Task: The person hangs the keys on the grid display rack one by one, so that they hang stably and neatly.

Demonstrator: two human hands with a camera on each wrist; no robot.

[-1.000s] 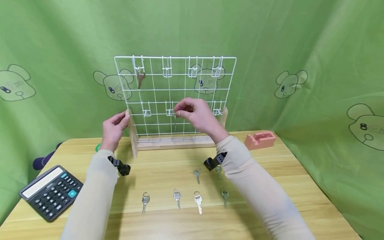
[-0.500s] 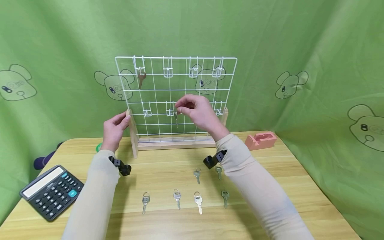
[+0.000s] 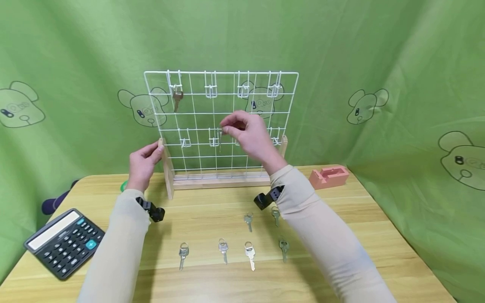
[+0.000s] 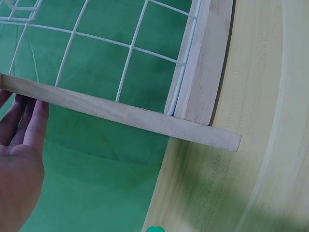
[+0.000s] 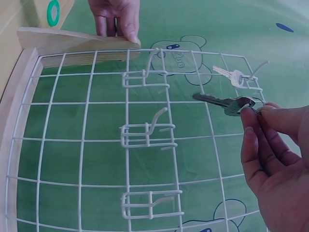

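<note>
My right hand (image 3: 253,134) pinches a key by its ring in front of the white wire grid rack (image 3: 195,112). The held key (image 5: 219,100) points left in the right wrist view and hangs down in the head view, beside a lower-row hook (image 3: 214,142). Thumb and fingers of my left hand (image 3: 142,165) hold the top of the rack's left wooden post (image 4: 111,110). Another key (image 3: 177,101) hangs from the top-left hook. Several more keys lie on the table, among them a key with a ring (image 3: 250,254) at the front.
A black calculator (image 3: 66,242) lies at the left of the wooden table (image 3: 212,286). A pink tape dispenser (image 3: 329,176) stands at the back right. Behind the rack hangs a green curtain (image 3: 329,50). A green ring (image 5: 53,13) is beyond the left post.
My right hand has risen with the key, from just below the lower hook row to slightly above it. The left hand stays on the post.
</note>
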